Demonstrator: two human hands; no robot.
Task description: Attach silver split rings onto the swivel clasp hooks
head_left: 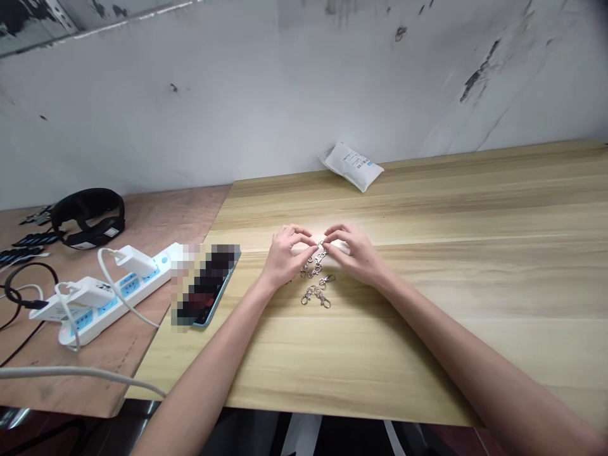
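My left hand [287,254] and my right hand [355,253] meet just above the wooden table, thumbs and forefingers pinched. Between their fingertips is a small silvery swivel clasp with a ring [320,243], partly hidden by the fingers. Several similar metal clasps lie in a loose group below the hands. One clasp [327,279] lies apart near my right wrist. A linked-looking pair of clasps [316,295] is closest to me. Other clasps are close beside my left thumb, some partly covered by the hand.
A white packet [354,166] lies by the wall at the back. To the left are a phone [216,294], a white power strip [133,288] with plugged chargers and cables, and a black headset-like strap [89,218]. The light wooden tabletop [475,266] stretches right.
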